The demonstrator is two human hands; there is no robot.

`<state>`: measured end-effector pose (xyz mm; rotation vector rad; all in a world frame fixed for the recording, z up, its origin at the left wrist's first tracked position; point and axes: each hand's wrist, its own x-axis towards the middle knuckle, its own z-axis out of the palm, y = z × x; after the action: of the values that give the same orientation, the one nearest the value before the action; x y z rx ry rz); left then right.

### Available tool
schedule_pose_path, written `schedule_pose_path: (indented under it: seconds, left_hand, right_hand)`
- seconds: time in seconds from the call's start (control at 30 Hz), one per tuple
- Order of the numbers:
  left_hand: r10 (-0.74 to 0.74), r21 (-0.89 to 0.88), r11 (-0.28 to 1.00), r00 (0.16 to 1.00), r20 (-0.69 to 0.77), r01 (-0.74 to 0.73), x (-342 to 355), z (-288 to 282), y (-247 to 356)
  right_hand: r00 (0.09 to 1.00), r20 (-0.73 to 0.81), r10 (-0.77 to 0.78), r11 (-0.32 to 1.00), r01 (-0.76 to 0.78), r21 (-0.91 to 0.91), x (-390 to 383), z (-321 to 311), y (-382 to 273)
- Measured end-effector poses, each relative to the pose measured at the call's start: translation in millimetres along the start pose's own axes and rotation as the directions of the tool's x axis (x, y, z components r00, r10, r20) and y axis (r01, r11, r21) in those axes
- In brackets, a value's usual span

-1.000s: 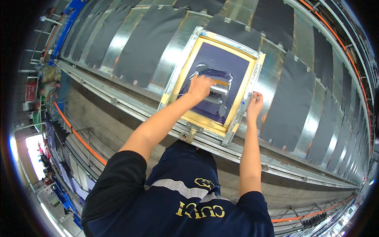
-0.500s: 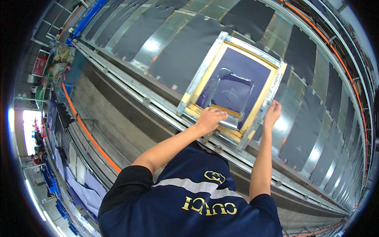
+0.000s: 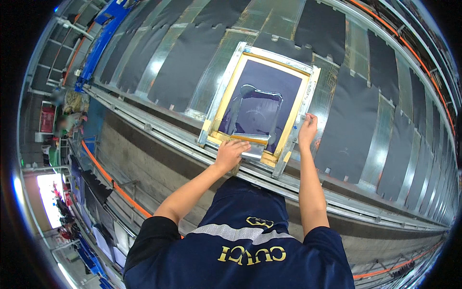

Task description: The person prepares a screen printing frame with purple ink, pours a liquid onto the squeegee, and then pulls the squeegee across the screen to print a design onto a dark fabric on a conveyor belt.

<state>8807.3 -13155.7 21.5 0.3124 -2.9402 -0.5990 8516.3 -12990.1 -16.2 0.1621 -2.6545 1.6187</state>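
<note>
A screen printing frame (image 3: 306, 98) with a metal rim and yellow taped borders lies on the long table in front of me. Its dark purple mesh carries a glossy patch of wet ink (image 3: 260, 108). My left hand (image 3: 232, 153) is closed over a wide squeegee (image 3: 254, 151) at the near end of the mesh; the palm hides part of the tool. At the frame's right rail, my right hand (image 3: 308, 131) pinches the outer edge with bent fingers.
Dark fabric panels (image 3: 353, 125) lie in a row along the sloping table, with shiny strips between them. A metal rail (image 3: 159, 132) runs along the near edge. An orange pipe (image 3: 108, 176) is at left; a person (image 3: 72, 123) is far off there.
My view has shifted, so the frame and both hands appear farther left. The left hand stays on the squeegee at the near end, the right on the frame's rail.
</note>
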Motion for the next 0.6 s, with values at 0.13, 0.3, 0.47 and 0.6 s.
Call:
schedule_pose_path:
  seconds: [0.13,0.3,0.47,0.6]
  left_hand:
    - [0.137,0.072,0.989,0.988,-0.069,-0.132,-8,15,-23]
    - [-0.048,0.015,0.999,0.999,-0.017,0.048,116,6,-41]
    - [-0.018,0.026,0.999,0.997,-0.079,0.020,220,-11,-57]
    - [-0.031,0.035,0.999,0.997,-0.070,0.033,163,19,-47]
  right_hand:
    - [0.999,-0.029,-0.016,0.999,0.015,-0.035,1,11,13]
    - [0.999,-0.041,-0.030,0.997,0.027,-0.072,1,13,19]
    - [0.988,0.044,0.146,0.986,-0.142,-0.086,1,12,10]
    - [0.998,-0.019,0.064,0.997,-0.065,-0.042,3,14,25]
